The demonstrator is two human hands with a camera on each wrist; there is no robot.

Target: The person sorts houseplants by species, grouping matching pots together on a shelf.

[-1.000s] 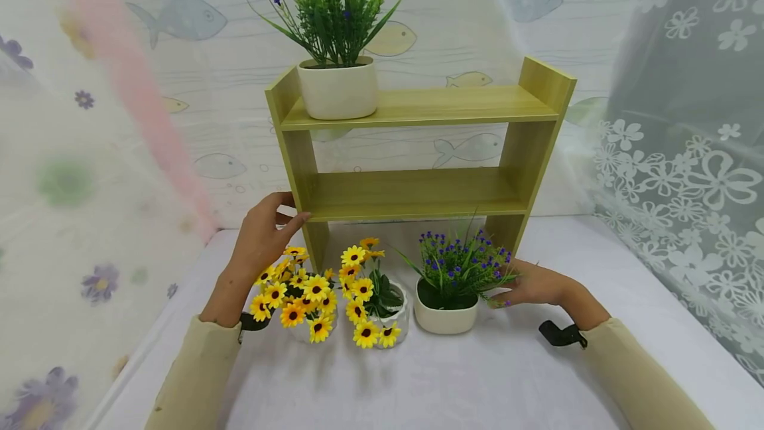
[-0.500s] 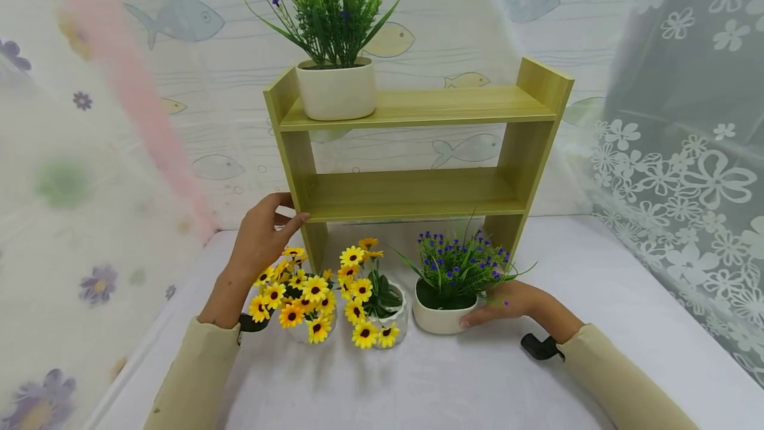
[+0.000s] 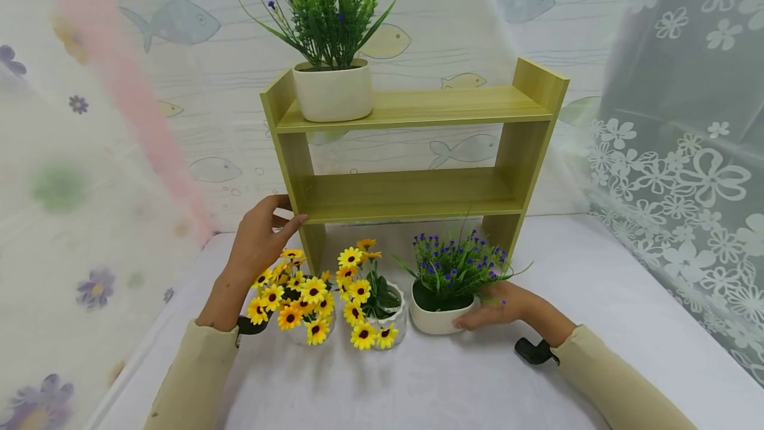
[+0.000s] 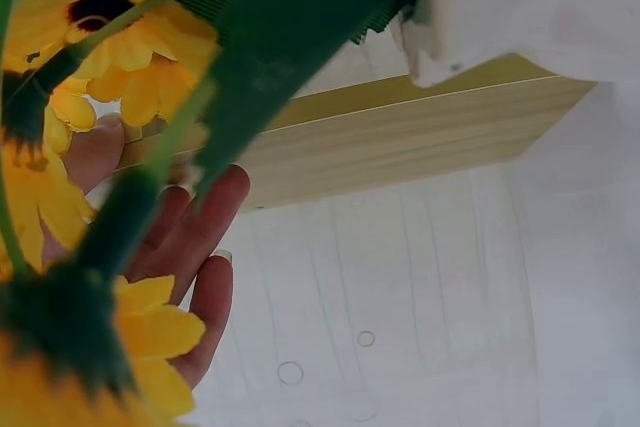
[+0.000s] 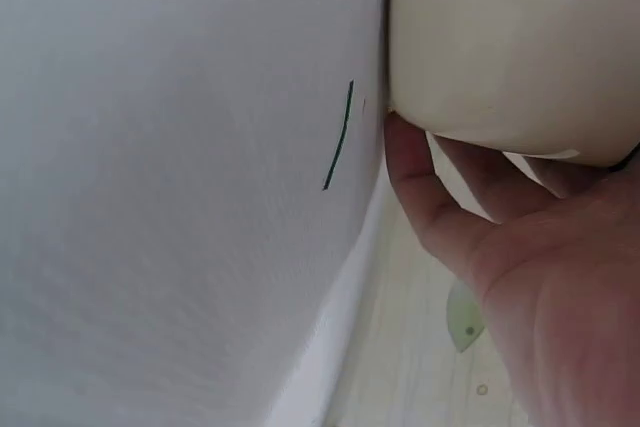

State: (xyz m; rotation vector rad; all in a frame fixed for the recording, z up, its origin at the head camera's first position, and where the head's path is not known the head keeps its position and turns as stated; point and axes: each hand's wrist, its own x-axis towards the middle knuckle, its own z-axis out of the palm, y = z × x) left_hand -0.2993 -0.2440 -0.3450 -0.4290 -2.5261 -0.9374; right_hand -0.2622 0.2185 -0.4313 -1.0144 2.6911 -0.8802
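one white pot of purple flowers [image 3: 331, 88] already stands on the top board of the green wooden shelf [image 3: 418, 108], at its left end — that much looks done. the lower board [image 3: 412, 194] bears nothing, and three pots wait on the white table [image 3: 418, 383] just near of the shelf.

the right hand [image 3: 501, 304] is wrapped around the right side of a second purple-flower pot [image 3: 438, 314], the rightmost of the three; the thumb and fingers curl against its white wall, which the right wrist view shows pressed to the skin. the pot's base appears to sit on the table, so the lift seems not yet made.

the left hand [image 3: 259, 237] grips the shelf's left upright at the level of the lower board, thumb in front and fingers behind, apparently steadying it. just near of that hand are two pots of yellow daisy-like flowers [image 3: 298, 294] and [image 3: 367, 304], side by side and untouched, their blooms crowding the left wrist view.

judged from this, one pot of four is placed — the grasped one is the step in hand, and the two yellow ones are left.
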